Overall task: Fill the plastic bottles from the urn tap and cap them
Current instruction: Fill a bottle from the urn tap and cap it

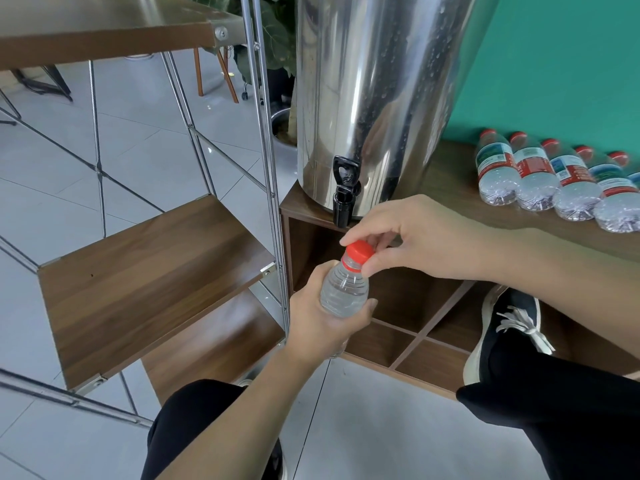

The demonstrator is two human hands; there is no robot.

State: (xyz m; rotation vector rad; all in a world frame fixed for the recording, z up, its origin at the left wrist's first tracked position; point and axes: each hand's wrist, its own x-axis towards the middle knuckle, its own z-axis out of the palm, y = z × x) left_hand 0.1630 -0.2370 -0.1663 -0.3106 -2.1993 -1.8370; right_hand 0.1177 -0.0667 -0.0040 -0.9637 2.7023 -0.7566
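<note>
Head view: ribbed red cap point(360, 251) atop clear bottle point(343, 292).

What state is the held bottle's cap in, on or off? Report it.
On. The red cap sits on the bottle neck, pinched by the right hand; the left hand grips the body. Tightness: cannot tell.

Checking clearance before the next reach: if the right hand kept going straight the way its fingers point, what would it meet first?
The right hand points left and slightly down, fingers pinching the red cap of the bottle, so the cap comes first. Past it, probably the metal rack post, though depth is unclear.
</note>
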